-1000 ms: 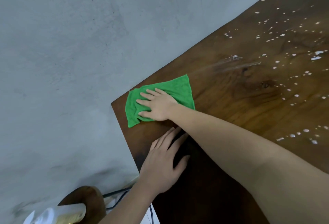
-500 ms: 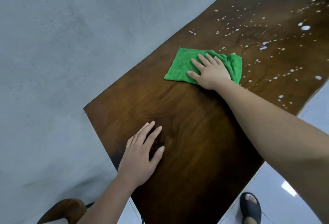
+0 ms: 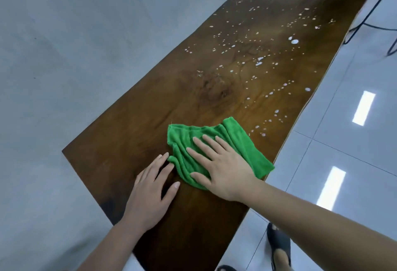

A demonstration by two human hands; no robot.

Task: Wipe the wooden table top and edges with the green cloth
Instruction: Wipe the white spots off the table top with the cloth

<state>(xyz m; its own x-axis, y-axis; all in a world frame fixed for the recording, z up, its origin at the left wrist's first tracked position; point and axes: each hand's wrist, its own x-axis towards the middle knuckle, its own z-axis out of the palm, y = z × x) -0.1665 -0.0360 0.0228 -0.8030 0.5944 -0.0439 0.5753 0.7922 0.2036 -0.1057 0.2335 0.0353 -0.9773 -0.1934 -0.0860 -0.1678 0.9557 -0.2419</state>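
Mid-wipe, the right hand presses flat on the cloth, left hand spread on the table; droplets ahead need sweeping.

We see a plain grey wall on the left, matte and faintly mottled. On the right lies a glossy floor of pale tiles with thin dark joints, mirroring two bright oblong ceiling lights. Black cables trail across it at the upper right.
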